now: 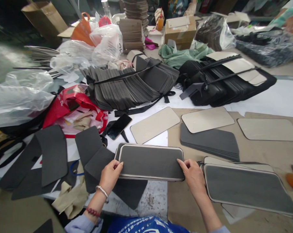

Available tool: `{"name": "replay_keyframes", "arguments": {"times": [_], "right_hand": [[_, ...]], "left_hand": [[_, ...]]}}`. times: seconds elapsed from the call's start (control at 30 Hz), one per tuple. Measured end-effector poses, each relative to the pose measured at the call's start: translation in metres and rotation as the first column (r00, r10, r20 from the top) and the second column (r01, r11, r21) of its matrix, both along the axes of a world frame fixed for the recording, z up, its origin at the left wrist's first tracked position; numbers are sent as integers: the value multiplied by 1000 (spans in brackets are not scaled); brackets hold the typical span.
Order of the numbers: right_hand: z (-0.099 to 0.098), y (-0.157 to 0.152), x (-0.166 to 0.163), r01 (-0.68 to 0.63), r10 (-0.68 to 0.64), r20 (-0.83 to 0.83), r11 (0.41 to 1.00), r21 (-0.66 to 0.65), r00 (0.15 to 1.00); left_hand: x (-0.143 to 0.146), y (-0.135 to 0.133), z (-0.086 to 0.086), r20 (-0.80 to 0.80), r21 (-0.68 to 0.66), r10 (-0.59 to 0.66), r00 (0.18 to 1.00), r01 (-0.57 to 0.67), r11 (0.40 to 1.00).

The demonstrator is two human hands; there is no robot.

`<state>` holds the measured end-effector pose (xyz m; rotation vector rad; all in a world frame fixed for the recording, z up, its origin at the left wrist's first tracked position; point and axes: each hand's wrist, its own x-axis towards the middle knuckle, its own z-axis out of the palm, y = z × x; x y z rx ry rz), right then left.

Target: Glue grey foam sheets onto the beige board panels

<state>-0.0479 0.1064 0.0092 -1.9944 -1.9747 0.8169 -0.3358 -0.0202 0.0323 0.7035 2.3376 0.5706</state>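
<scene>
Now I grasp the grey padded panel [150, 161] with 2 hands: left hand [110, 176] pinches its left end, right hand [193, 176] its right, phone [119, 126] beyond.

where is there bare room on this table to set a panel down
One free patch is the white tabletop right of the black strapped bundle. Another is brown board between the beige panel and the finished stack. The left half is crowded with bags and foam pieces.

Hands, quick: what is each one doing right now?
Left hand: closed on the left end of the grey padded panel.
Right hand: gripping the same panel's right end, fingers on its edge.
</scene>
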Motion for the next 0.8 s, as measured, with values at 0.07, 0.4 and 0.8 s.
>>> {"name": "replay_keyframes", "arguments": {"times": [0.07, 0.4, 0.8], "right_hand": [[-1, 1, 0, 1, -1, 11, 1000, -5, 1000], [2, 4, -2, -18, 20, 57, 1000, -20, 998], [8, 10, -4, -26, 31, 46, 995, -98, 998]], "left_hand": [[-1, -2, -3, 1, 15, -9, 1000, 9, 1000], [-4, -5, -11, 10, 5, -26, 1000, 26, 1000], [0, -4, -11, 26, 57, 27, 999, -28, 998]]}}
